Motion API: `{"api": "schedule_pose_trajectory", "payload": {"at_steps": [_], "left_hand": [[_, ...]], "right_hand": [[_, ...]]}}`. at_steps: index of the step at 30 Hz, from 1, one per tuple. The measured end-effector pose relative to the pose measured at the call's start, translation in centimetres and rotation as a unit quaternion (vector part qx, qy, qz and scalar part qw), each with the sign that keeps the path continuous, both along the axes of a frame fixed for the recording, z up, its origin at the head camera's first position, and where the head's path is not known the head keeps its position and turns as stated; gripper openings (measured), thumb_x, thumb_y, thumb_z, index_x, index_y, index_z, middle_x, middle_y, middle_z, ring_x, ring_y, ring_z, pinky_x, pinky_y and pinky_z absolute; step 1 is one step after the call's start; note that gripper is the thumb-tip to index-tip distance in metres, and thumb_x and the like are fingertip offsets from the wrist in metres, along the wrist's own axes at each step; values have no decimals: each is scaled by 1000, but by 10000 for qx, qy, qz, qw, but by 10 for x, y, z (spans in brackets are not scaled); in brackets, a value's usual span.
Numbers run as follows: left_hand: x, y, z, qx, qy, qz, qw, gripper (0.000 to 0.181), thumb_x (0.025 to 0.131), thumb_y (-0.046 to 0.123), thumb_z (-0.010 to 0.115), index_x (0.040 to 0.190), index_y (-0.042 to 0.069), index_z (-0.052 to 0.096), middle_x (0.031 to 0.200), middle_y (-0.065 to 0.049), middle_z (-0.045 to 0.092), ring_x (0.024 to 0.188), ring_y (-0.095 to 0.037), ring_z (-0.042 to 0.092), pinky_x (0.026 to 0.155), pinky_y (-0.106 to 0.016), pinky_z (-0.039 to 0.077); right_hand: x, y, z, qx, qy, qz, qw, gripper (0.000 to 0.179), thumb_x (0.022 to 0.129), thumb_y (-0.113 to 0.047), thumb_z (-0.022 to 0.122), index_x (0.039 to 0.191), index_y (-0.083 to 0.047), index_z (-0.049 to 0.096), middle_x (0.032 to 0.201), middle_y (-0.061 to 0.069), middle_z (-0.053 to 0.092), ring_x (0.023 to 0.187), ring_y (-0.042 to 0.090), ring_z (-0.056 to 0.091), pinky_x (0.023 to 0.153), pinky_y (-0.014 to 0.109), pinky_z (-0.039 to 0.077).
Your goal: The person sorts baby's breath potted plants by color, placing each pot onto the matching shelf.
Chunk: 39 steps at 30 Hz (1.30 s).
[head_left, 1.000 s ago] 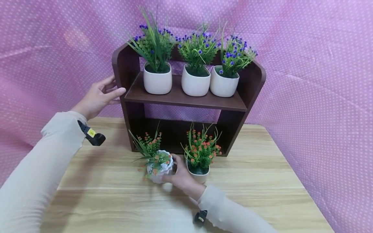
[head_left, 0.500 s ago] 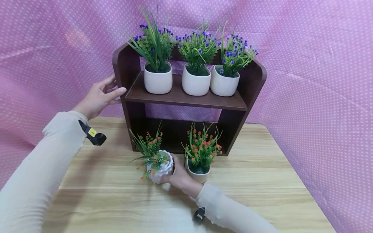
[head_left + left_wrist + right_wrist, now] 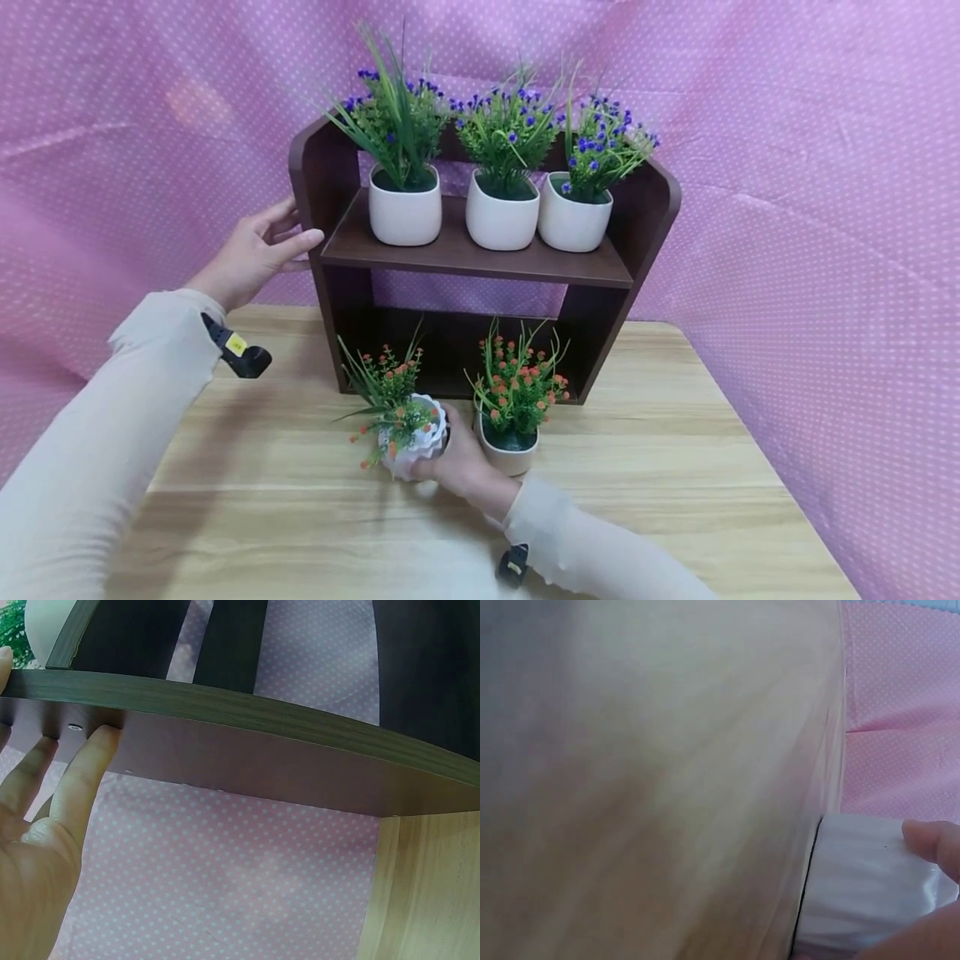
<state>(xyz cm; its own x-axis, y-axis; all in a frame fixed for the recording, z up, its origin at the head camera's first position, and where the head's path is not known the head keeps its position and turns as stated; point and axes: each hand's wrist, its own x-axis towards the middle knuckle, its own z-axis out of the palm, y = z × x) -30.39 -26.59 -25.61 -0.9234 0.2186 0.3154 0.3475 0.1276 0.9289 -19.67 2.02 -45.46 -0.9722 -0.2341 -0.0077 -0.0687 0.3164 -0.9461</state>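
My left hand (image 3: 251, 254) touches the left side panel of a dark brown two-tier shelf (image 3: 480, 265). In the left wrist view, straight fingers (image 3: 82, 776) press on the panel's outer face, and the thumb lies at its front edge. My right hand (image 3: 468, 467) grips a white scalloped flowerpot (image 3: 411, 460) from its right side, in front of the shelf. Orange-flowered greenery (image 3: 397, 408) leans left out of this pot. The right wrist view shows the white pot wall (image 3: 870, 877) with its base at the wooden surface; the fingers are partly cut off.
Close to the right hand stands a cream pot with orange flowers (image 3: 510, 454). Three white pots with purple flowers, left (image 3: 405, 217), middle (image 3: 502, 221) and right (image 3: 573, 223), occupy the upper tier. Behind the wooden table (image 3: 675, 500) hangs pink dotted cloth (image 3: 810, 208).
The right hand and the scalloped pot stay in nearly the same place, the pot turning slightly in the grip. The view shifts a little; the left hand remains at the shelf.
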Motion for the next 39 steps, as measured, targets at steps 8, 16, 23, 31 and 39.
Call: {"api": "schedule_pose_trajectory", "payload": {"at_steps": [8,16,23,31,39], "left_hand": [[2,-1,-1,-14,-32,67,10000,64,93,15,64,149,27,35,151,-17,36,106,-2,60,78,-19,56],[0,-3,0,171,87,-98,9998,63,92,13,65,147,25,38,148,-15,41,105,-3,61,78,-21,57],[-2,-3,0,-63,177,15,9998,62,92,15,65,147,27,39,147,-14,43,105,-2,61,78,-20,56],[-2,0,-1,124,197,67,9997,64,91,12,66,147,24,39,146,-15,44,102,-3,63,76,-20,57],[-3,2,-3,448,293,-50,9986,62,90,7,67,145,22,43,141,-12,51,100,-5,65,75,-22,58]], "right_hand": [[6,-1,6,144,34,-153,9998,97,58,-2,86,142,-9,38,123,10,58,111,23,55,104,43,43],[2,-5,28,22,192,-252,9995,96,63,-9,87,143,-7,35,127,11,55,115,25,53,105,43,42],[-8,-13,36,-246,254,-504,9981,95,62,-6,86,142,-5,36,126,10,55,114,24,53,105,41,42],[-21,-21,38,-144,504,-884,9947,93,61,-7,88,140,-7,38,124,7,54,113,23,53,104,39,43],[-37,-32,42,-5,654,-1172,9909,92,63,-6,87,140,-4,38,126,10,53,114,25,53,102,38,44]]}}
